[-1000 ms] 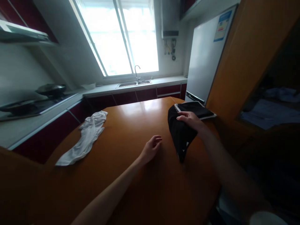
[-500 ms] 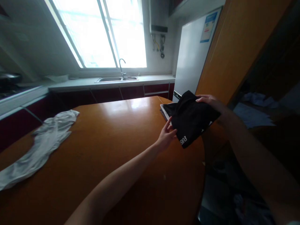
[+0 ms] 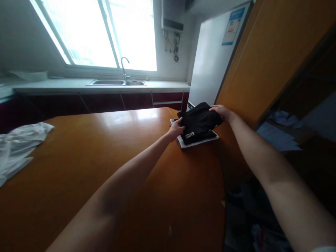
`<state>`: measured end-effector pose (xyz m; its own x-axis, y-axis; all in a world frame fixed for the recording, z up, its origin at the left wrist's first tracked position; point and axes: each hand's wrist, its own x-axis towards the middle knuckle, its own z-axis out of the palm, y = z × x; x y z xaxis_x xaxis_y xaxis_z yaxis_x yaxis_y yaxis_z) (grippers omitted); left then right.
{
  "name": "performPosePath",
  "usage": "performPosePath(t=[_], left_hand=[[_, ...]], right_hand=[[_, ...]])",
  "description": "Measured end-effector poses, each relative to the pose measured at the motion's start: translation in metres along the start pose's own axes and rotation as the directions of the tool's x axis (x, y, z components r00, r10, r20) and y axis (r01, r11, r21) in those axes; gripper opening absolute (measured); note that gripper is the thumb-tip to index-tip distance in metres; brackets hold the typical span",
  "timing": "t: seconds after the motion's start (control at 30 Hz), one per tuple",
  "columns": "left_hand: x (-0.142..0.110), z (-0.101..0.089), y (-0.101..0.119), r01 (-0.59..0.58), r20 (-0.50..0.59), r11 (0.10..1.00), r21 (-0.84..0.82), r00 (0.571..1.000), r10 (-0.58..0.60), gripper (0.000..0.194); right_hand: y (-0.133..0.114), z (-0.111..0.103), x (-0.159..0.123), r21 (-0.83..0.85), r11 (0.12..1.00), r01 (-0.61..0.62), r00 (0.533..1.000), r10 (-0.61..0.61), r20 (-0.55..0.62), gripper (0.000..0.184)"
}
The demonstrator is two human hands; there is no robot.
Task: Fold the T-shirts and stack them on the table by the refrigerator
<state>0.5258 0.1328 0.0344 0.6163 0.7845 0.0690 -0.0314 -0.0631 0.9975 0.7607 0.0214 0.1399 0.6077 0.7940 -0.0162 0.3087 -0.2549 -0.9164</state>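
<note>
A folded black garment point(image 3: 198, 120) with white lettering at its near left corner is between my hands, over a low stack point(image 3: 200, 140) with white edges at the table's far right. My left hand point(image 3: 176, 128) grips the garment's left edge, thumb on top. At its right far edge my right hand point(image 3: 219, 111) is closed on the cloth. More black cloth lies on top of the stack, just under the garment. A crumpled white garment point(image 3: 22, 145) lies at the table's left side, far from both hands.
The brown wooden table point(image 3: 105, 164) fills the foreground. Behind it runs a counter with a sink point(image 3: 107, 82) and a tap under a window. A white fridge point(image 3: 207, 59) and an orange wooden panel point(image 3: 252, 70) stand close at the right. Papers point(image 3: 279, 135) lie beyond the panel.
Both hands have carried the black garment forward and down over the stack, which now shows its near white edge. The view has turned slightly to the right.
</note>
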Motion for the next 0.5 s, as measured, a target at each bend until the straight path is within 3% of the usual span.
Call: performPosePath(t=[0.17, 0.27, 0.4, 0.43, 0.5], left_hand=[[0.009, -0.009, -0.009, 0.059, 0.001, 0.993, 0.099, 0.998, -0.059, 0.086], [0.008, -0.012, -0.010, 0.052, 0.031, 0.985, 0.163, 0.998, -0.058, 0.084], [0.011, -0.013, -0.013, 0.042, 0.031, 0.983, 0.176, 0.998, -0.048, 0.084], [0.012, -0.013, -0.014, 0.035, 0.027, 0.983, 0.179, 0.999, -0.041, 0.083], [0.013, -0.012, -0.017, 0.014, 0.022, 0.980, 0.198, 1.000, -0.019, 0.082]], right_hand=[[0.025, 0.020, 0.028, -0.104, 0.992, -0.077, 0.994, 0.084, 0.068, 0.036], [0.037, 0.022, 0.039, -0.262, 0.958, -0.121, 0.984, 0.150, 0.096, 0.040], [0.041, 0.035, 0.052, -0.644, 0.743, -0.182, 0.971, 0.239, 0.000, 0.038], [0.041, 0.043, 0.054, -0.707, 0.688, -0.166, 0.978, 0.209, -0.026, 0.038], [0.043, 0.063, 0.057, -0.774, 0.631, -0.047, 0.999, 0.029, -0.037, 0.041]])
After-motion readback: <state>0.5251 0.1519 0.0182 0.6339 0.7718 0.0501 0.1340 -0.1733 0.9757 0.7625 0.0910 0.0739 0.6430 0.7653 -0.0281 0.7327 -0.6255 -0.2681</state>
